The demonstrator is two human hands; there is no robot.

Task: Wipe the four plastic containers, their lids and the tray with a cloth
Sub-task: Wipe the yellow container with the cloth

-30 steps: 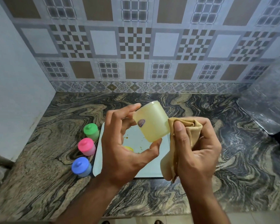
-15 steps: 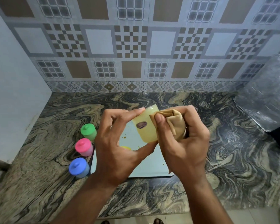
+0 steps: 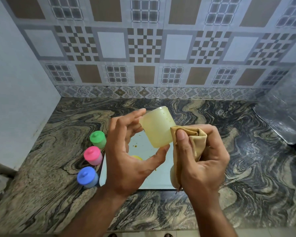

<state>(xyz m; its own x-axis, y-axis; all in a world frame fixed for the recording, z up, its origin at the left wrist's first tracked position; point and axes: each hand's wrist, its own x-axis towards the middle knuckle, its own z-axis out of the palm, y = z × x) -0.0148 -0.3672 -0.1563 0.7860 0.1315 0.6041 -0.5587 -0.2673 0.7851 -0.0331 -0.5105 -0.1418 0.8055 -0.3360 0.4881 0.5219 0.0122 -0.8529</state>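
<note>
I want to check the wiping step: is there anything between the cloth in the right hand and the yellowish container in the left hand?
Nothing visible. The cloth, pinched in the right hand, lies against the side of the container, which the left hand holds by fingertips and thumb above the tray.

The left hand [image 3: 126, 156] hides most of the yellow lid [image 3: 136, 157] on the tray [image 3: 154, 178] (only a sliver shows), and the clear plastic sheet [image 3: 284, 106] runs off the right edge.
</note>
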